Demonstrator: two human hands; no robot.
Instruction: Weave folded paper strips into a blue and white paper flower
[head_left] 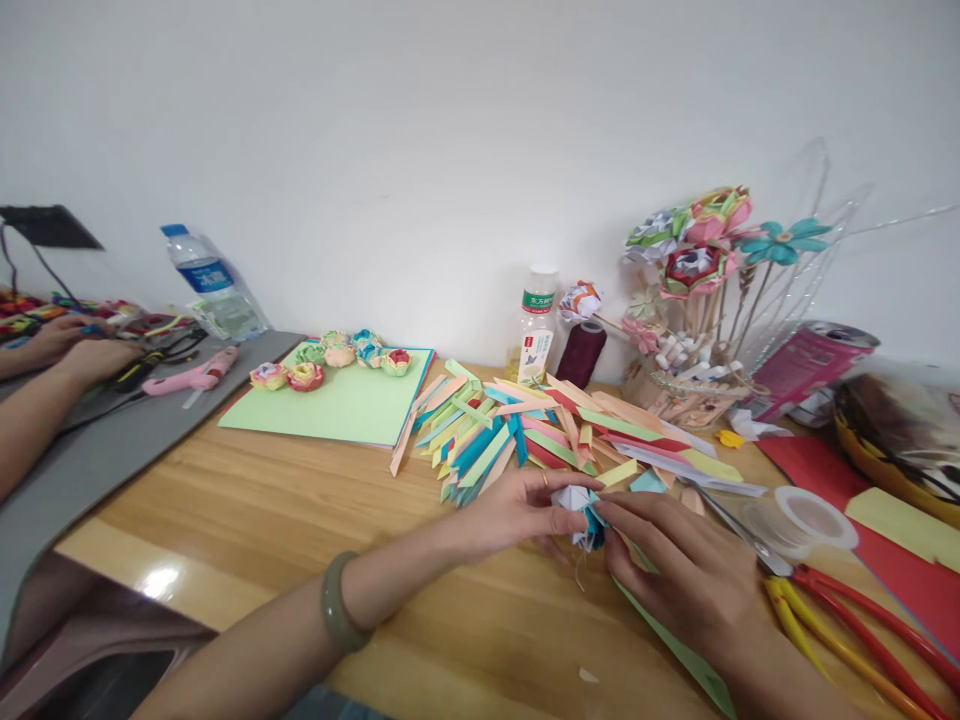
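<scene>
Between my two hands is a small folded paper flower (576, 500) in white and blue, with a loose thread hanging below it. My left hand (525, 512) grips it from the left, thumb in front and fingers behind. From the right, the fingertips of my right hand (667, 550) press on its blue side. Just beyond lies a heap of folded paper strips (480, 440) in many colours. Several finished paper flowers (306, 376) rest on a stack of light green paper (322, 412) to the left.
Scissors (780, 565) and a clear tape spool (806, 520) lie at the right. A bottle (535, 325), a thread spool (581, 352) and a basket of paper flowers (686, 395) stand by the wall. At the left, another person's hands (97, 355) work near a pink glue gun (191, 376).
</scene>
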